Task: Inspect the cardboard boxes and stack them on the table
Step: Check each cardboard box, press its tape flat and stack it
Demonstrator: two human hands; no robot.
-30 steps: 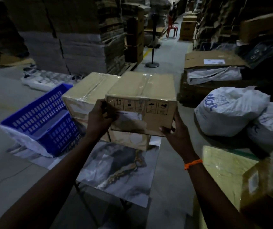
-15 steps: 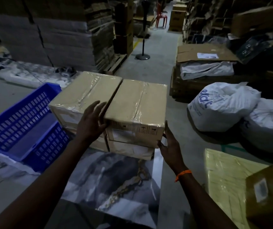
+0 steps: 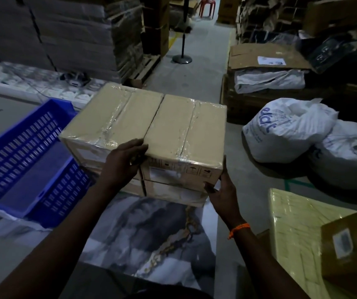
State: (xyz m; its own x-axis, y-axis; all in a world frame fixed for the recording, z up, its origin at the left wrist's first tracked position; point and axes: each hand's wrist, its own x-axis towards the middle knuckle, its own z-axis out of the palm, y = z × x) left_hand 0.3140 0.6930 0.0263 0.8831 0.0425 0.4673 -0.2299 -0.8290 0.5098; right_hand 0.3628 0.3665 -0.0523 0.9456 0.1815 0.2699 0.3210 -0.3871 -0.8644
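Four brown boxes (image 3: pixel 117 117), sealed with shiny clear tape, stand two by two at the far end of the marbled counter (image 3: pixel 151 234). The top right box (image 3: pixel 186 130) has handling symbols and a label on its near face. It lies between the hands, which are apart. The left hand (image 3: pixel 123 165) grips its near left corner. The right hand (image 3: pixel 223 193) presses flat on its right side, just above the counter's right edge. Bare counter shows between the arms. A blue crate (image 3: pixel 22 160) sits left of the left hand.
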